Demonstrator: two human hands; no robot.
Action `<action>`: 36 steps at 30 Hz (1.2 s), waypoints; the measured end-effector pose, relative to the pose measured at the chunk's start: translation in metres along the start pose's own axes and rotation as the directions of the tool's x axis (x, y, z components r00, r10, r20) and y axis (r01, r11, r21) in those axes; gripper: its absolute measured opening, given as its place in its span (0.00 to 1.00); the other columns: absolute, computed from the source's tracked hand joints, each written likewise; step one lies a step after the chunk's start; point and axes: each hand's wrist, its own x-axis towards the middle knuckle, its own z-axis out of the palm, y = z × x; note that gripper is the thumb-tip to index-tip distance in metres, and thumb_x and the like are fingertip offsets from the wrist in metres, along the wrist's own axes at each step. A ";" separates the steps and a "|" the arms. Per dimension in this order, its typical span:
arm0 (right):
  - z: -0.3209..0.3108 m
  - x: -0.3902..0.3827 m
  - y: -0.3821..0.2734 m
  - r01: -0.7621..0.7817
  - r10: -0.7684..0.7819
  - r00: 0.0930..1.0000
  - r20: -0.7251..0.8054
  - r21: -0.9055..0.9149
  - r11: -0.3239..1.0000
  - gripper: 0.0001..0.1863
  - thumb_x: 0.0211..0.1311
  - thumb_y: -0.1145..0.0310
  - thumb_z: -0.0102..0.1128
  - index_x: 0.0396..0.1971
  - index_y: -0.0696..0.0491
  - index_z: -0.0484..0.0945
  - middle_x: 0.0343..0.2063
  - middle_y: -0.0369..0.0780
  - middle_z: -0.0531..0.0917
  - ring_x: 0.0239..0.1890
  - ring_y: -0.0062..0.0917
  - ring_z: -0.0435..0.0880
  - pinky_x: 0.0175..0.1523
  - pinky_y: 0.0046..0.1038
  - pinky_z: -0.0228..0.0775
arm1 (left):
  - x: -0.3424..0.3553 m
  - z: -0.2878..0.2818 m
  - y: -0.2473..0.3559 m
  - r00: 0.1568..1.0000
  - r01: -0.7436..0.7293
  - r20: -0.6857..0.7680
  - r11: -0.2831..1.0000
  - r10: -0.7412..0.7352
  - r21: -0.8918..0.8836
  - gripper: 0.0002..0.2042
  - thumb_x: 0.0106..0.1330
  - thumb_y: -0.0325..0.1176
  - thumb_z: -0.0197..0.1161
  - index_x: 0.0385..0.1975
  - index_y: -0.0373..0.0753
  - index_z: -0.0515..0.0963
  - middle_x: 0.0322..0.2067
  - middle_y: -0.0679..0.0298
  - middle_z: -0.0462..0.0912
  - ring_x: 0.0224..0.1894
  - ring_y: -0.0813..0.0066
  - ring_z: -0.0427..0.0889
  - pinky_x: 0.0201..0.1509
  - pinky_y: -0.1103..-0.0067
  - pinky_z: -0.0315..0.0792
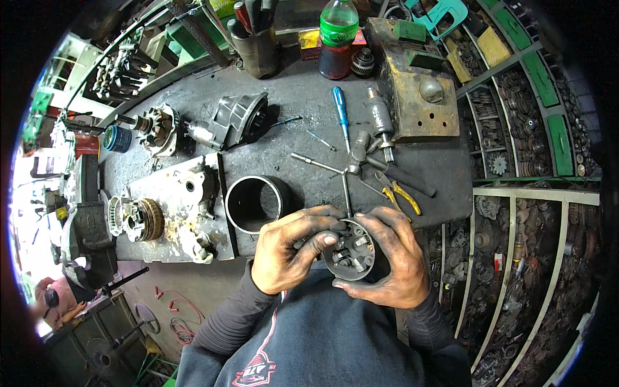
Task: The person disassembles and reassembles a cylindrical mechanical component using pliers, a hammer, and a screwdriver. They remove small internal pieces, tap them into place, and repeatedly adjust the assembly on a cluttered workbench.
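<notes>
The round, dark grey metal cap with small fittings inside (354,256) was between both hands, above the dark clothing (322,332). It looked rigid and fairly light, perhaps greasy, its fittings probably delicate; the outer wall seemed safest to hold. Its open face pointed up toward the head; no long axis showed. The left hand's (290,248) grip pinched its upper left edge; the right hand's (401,261) curled around the right side. Beyond lay the black worktop (296,93).

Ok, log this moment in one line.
right hand: gripping round dark part | left hand: at same part | bench: open metal cylinder, yellow-handled pliers
</notes>
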 end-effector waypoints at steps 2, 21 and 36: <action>0.001 -0.001 0.001 0.038 -0.038 0.999 -0.005 -0.023 0.999 0.54 0.32 0.60 0.88 0.66 0.55 0.71 0.58 0.52 0.72 0.60 0.48 0.75 0.65 0.44 0.69 | 0.000 0.002 0.000 0.998 -0.048 -0.045 0.999 0.049 0.016 0.08 0.67 0.28 0.68 0.41 0.33 0.85 0.46 0.52 0.88 0.46 0.64 0.89 0.49 0.73 0.81; -0.003 -0.002 0.005 -0.023 0.016 0.996 -0.082 -0.081 0.996 0.52 0.30 0.56 0.88 0.61 0.58 0.75 0.55 0.50 0.76 0.61 0.45 0.77 0.65 0.46 0.72 | 0.004 -0.009 0.010 0.993 -0.017 -0.109 0.978 0.040 0.207 0.18 0.60 0.28 0.75 0.50 0.35 0.82 0.49 0.50 0.85 0.52 0.56 0.86 0.58 0.69 0.77; -0.004 -0.007 0.022 0.069 -0.066 0.990 -0.122 0.018 0.997 0.53 0.30 0.49 0.89 0.61 0.57 0.75 0.56 0.49 0.77 0.58 0.44 0.79 0.64 0.45 0.73 | 0.016 0.010 0.028 0.983 -0.092 -0.130 0.955 0.133 0.283 0.10 0.58 0.24 0.73 0.38 0.31 0.81 0.36 0.54 0.84 0.40 0.59 0.86 0.46 0.72 0.78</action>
